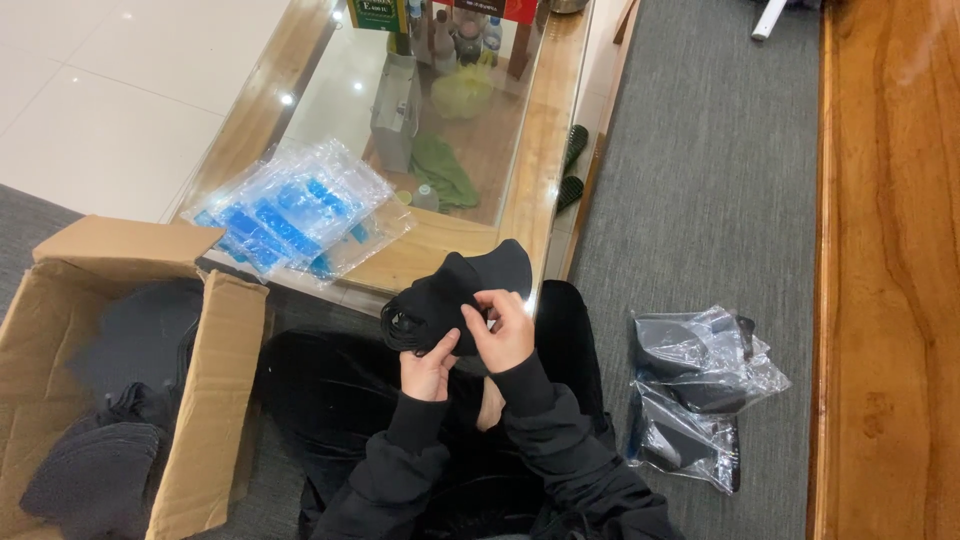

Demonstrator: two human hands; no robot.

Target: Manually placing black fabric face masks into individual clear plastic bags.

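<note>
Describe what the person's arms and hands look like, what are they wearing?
Both arms are in long black sleeves with ribbed, snug cuffs ending at the wrists. The left hand and right hand are bare: no gloves, and no rings or watch visible.

My left hand (428,368) is partly lost behind the stack of black masks (455,295) I hold, so I cannot tell how many masks there are; their ear loops blur into one dark tangle. My right hand (503,330) covers the stack's near edge. The cardboard box (215,400) runs off the bottom and left edges, and the black pieces inside merge in shadow. The clear bags (700,390) on the carpet hide their dark contents behind glare. Bottles under the glass table (540,170) are cut off at the top edge
</note>
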